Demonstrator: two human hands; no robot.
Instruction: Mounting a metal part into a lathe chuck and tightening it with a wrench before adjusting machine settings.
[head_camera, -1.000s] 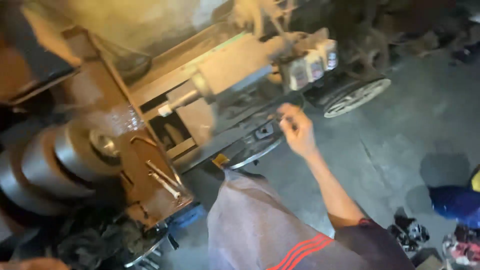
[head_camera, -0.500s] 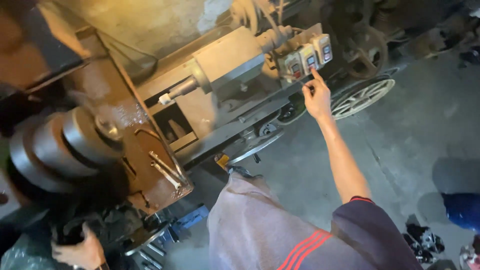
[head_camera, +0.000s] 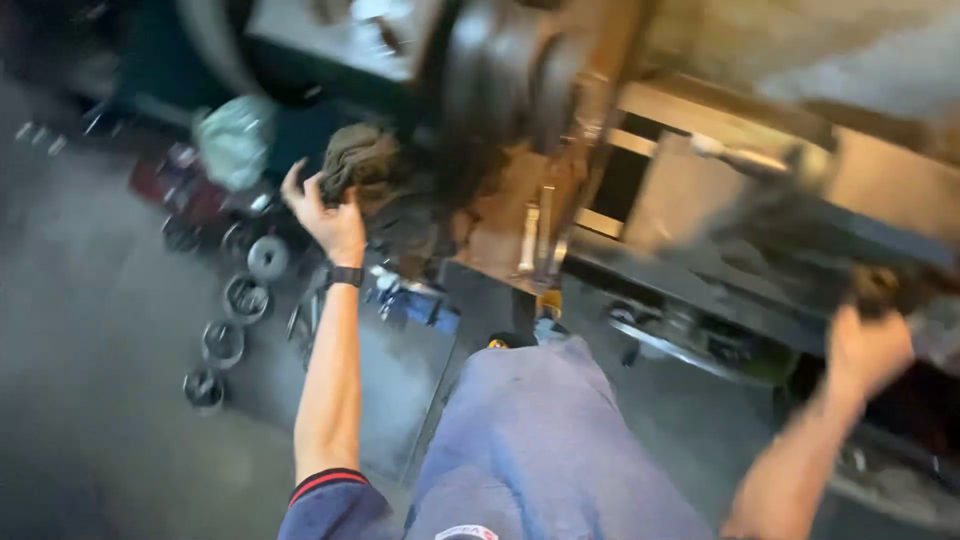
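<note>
Beside the lathe (head_camera: 560, 150), low at its head end: left hand (head_camera: 328, 215) reaching up and away from the body, fingers curling closed into a dark olive rag (head_camera: 365, 165). Rag bunched, hanging against the dark round headstock, lying just above and to the right of the palm, touching the fingertips. No clear long axis to the rag; a crumpled heap, sagging downward. Black wristband (head_camera: 344, 275) showing on the left wrist.

Right hand (head_camera: 868, 345) stretching far out to the right along the bed, well apart from the rag, pressing against a dark, blurred part of the carriage. Fingers looking bent, but motion blur hiding whether gripping anything: cannot tell. Left hand plainly the nearer to the rag; right hand on the opposite side of the body, with the blue-grey trouser leg (head_camera: 540, 440) between.

Below the left forearm, lying on the floor (head_camera: 90, 300): several round metal rings (head_camera: 245, 298) scattered in a loose row, a pale green bundle (head_camera: 235, 140) up near the machine base, small tools and blue scraps near the foot of the lathe. Rust-brown panel with two upright levers (head_camera: 535, 235) standing between the two hands, nearer the left.

Framing tilted and smeared; fine detail on the right side lost.
</note>
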